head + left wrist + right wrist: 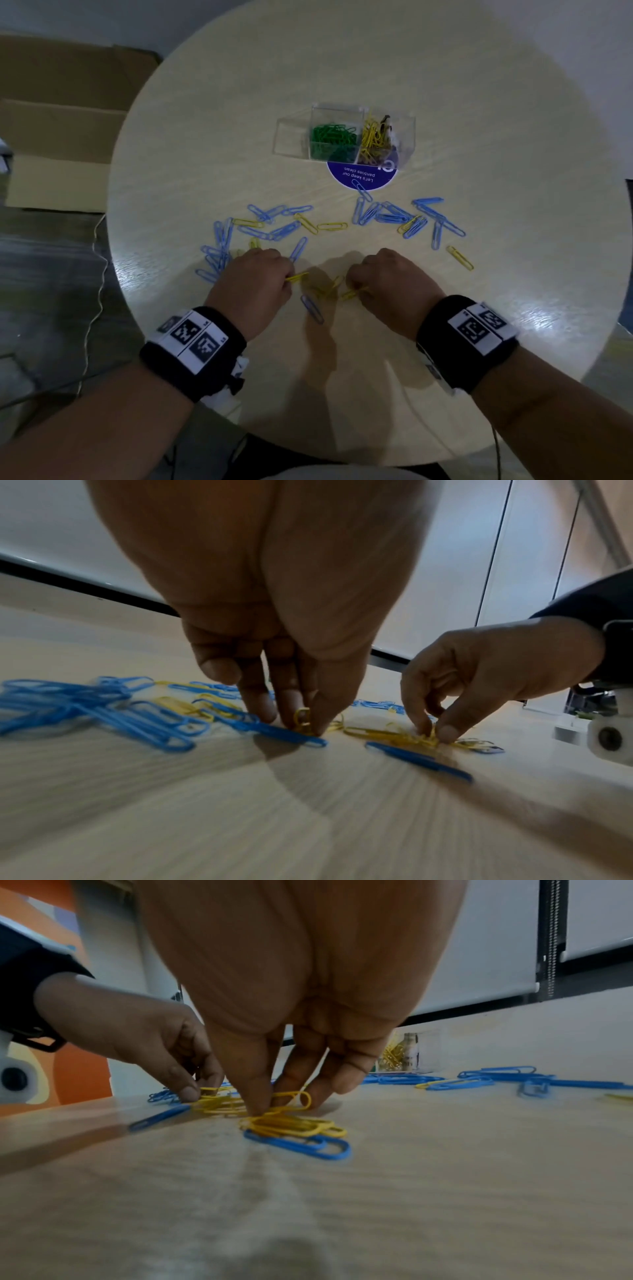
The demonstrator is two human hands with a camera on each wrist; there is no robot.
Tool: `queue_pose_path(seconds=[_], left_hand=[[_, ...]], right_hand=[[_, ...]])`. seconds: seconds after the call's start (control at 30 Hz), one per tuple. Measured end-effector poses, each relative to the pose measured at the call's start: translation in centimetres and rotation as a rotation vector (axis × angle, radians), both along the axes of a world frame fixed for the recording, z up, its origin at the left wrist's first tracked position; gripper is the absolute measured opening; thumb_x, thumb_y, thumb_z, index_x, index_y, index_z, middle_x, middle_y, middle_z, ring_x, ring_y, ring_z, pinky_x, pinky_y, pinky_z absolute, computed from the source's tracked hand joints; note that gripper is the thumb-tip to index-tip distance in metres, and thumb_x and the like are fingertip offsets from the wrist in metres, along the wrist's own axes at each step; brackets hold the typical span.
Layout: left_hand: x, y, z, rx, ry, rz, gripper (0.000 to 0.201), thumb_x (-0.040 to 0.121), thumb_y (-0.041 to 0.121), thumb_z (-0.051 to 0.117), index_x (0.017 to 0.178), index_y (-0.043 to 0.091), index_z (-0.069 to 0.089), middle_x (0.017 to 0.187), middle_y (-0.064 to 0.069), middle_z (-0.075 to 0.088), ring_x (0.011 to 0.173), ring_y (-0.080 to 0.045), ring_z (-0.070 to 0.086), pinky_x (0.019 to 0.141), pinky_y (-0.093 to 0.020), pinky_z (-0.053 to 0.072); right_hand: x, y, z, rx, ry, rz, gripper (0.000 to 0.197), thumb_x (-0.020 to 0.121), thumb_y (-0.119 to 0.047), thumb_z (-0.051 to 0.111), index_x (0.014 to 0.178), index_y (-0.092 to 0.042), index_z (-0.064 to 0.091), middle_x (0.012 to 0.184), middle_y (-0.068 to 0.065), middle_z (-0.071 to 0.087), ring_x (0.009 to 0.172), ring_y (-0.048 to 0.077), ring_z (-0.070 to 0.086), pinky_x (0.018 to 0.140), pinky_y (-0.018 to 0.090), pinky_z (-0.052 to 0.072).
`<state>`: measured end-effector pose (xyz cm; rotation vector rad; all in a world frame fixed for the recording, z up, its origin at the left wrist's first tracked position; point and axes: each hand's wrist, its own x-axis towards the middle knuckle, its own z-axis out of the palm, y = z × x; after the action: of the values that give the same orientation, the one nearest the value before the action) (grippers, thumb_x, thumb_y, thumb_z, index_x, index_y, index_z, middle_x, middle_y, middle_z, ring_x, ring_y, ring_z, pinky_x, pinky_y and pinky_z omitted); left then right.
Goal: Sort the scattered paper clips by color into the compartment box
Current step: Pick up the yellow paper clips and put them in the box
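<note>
Evidently both hands gather yellows first: left hand (255,279) pinches a yellow clip (302,721), right hand (383,277) pinches the near yellow cluster (291,1125), compartment box (346,138) waiting far, blues left scattered

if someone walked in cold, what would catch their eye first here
Probably the blue paper clips strewn across the round table, with yellow ones mixed in. Then the left hand and right hand pinching yellow clips at the near edge, and beyond them the clear compartment box holding green and yellow clips.
</note>
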<state>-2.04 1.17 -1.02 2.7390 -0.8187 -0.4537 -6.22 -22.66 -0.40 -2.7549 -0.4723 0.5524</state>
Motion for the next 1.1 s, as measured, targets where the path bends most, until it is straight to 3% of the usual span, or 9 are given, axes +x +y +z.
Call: queue_pose_path(seconds=[0.17, 0.37, 0.5, 0.67, 0.77, 0.83, 0.97, 1.03, 1.1], left_hand=[[-0.2, -1.3, 0.5, 0.067, 0.025, 0.074, 0.012, 0.074, 0.026, 0.066, 0.078, 0.019, 0.058, 0.083, -0.004, 0.055, 0.083, -0.030, 0.057, 0.066, -0.043, 0.051], [0.1, -1.9, 1.2, 0.001, 0.053, 0.082, 0.012, 0.072, 0.022, 0.068, 0.076, 0.021, 0.056, 0.073, -0.001, 0.057, 0.075, -0.030, 0.060, 0.062, -0.040, 0.050], [2.7, -3.6, 2.5, -0.243, 0.124, 0.288, 0.011, 0.074, 0.018, 0.072, 0.080, 0.023, 0.064, 0.071, 0.007, 0.064, 0.070, -0.013, 0.063, 0.067, -0.031, 0.052], [8.5, -9.0, 4.7, -0.546, 0.103, 0.406, 0.010, 0.079, 0.018, 0.075, 0.084, 0.024, 0.069, 0.071, 0.011, 0.067, 0.068, -0.003, 0.064, 0.069, -0.017, 0.050], [12.4, -12.5, 5.3, -0.615, 0.018, 0.443, 0.008, 0.079, 0.018, 0.075, 0.085, 0.020, 0.072, 0.073, 0.008, 0.070, 0.067, -0.004, 0.063, 0.067, -0.009, 0.046], [14.6, -14.5, 4.9, -0.612, -0.023, 0.472, 0.007, 0.078, 0.018, 0.074, 0.085, 0.018, 0.072, 0.076, 0.003, 0.072, 0.071, -0.009, 0.066, 0.072, -0.017, 0.051], [16.7, -16.6, 3.0, -0.466, 0.058, 0.472, 0.018, 0.079, 0.024, 0.074, 0.095, 0.016, 0.069, 0.087, -0.004, 0.072, 0.084, -0.024, 0.068, 0.079, -0.038, 0.056], [16.6, -16.6, 2.8, -0.429, 0.053, 0.465, 0.026, 0.084, 0.030, 0.071, 0.105, 0.017, 0.066, 0.093, -0.004, 0.071, 0.086, -0.023, 0.066, 0.080, -0.038, 0.055], [16.3, -15.9, 3.1, -0.461, -0.041, 0.463, 0.023, 0.090, 0.031, 0.064, 0.109, 0.018, 0.064, 0.095, -0.002, 0.067, 0.082, -0.019, 0.062, 0.077, -0.033, 0.052]], right_hand=[[0.4, 0.4, 0.8, -0.069, 0.128, -0.071, 0.016, 0.083, -0.020, 0.053, 0.094, -0.016, 0.064, 0.100, 0.010, 0.058, 0.094, 0.033, 0.053, 0.079, 0.040, 0.047], [0.3, 0.4, 0.5, -0.012, 0.179, -0.133, 0.013, 0.080, -0.021, 0.053, 0.091, -0.019, 0.059, 0.099, 0.008, 0.060, 0.098, 0.031, 0.053, 0.079, 0.037, 0.046], [0.0, -1.3, 0.8, 0.163, 0.120, -0.274, 0.008, 0.075, -0.020, 0.058, 0.081, -0.021, 0.053, 0.081, 0.000, 0.061, 0.082, 0.025, 0.055, 0.064, 0.031, 0.035], [0.5, -5.0, 1.8, 0.375, -0.006, -0.582, 0.015, 0.075, -0.013, 0.066, 0.081, -0.027, 0.063, 0.066, -0.009, 0.061, 0.063, 0.009, 0.056, 0.065, 0.031, 0.048], [2.0, -6.9, 2.8, 0.450, -0.077, -0.699, 0.016, 0.074, -0.014, 0.075, 0.077, -0.025, 0.065, 0.063, -0.009, 0.063, 0.058, 0.001, 0.055, 0.061, 0.021, 0.046], [3.2, -7.9, 3.4, 0.466, -0.118, -0.740, 0.016, 0.073, -0.013, 0.077, 0.078, -0.024, 0.066, 0.060, -0.011, 0.064, 0.054, -0.001, 0.056, 0.055, 0.013, 0.041], [5.3, -9.2, 4.5, 0.512, -0.152, -0.789, 0.016, 0.076, -0.016, 0.077, 0.082, -0.021, 0.064, 0.062, -0.004, 0.065, 0.052, 0.006, 0.056, 0.049, 0.011, 0.038], [6.9, -9.3, 4.8, 0.543, -0.151, -0.813, 0.015, 0.078, -0.019, 0.077, 0.082, -0.021, 0.062, 0.060, -0.005, 0.064, 0.046, 0.004, 0.052, 0.047, 0.010, 0.037], [9.1, -9.1, 4.8, 0.550, -0.164, -0.847, 0.016, 0.076, -0.023, 0.078, 0.080, -0.023, 0.062, 0.060, -0.005, 0.063, 0.051, 0.004, 0.056, 0.054, 0.017, 0.044]])
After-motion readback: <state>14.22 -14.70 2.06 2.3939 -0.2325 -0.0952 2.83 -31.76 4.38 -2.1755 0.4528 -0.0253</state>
